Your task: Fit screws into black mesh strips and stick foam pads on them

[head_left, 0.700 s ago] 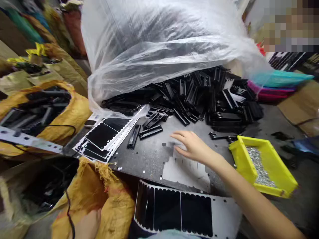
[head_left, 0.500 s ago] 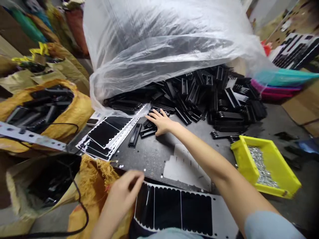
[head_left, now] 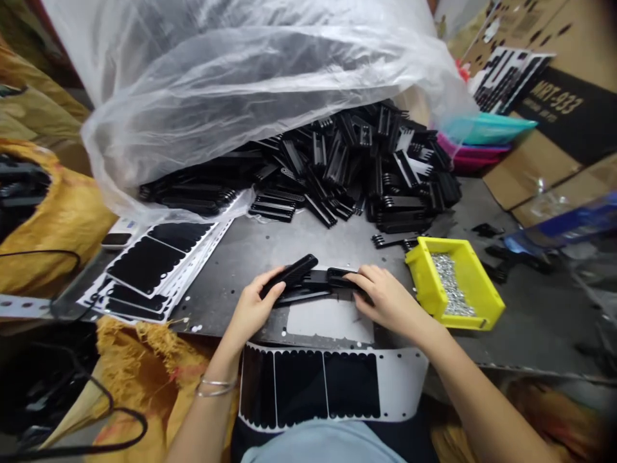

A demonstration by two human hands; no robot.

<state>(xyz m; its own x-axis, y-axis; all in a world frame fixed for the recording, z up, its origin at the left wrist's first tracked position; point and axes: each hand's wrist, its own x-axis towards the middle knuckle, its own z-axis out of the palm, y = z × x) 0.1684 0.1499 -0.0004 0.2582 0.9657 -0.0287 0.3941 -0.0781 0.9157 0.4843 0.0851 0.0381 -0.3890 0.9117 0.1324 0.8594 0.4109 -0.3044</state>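
hands [head_left: 253,310] grip black plastic bars [head_left: 289,275]

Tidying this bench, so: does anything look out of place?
The heap of black slotted parts spills from under the clear plastic sheet onto the dark metal bench top, loose and jumbled, unlike the neatly stacked die-cut sheets.

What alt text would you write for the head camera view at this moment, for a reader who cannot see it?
Two bare hands work at a grey metal table: the left hand holds a black bar-shaped part, and the right hand rests on another black part. Behind them, a heap of black parts lies partly under clear plastic sheeting.
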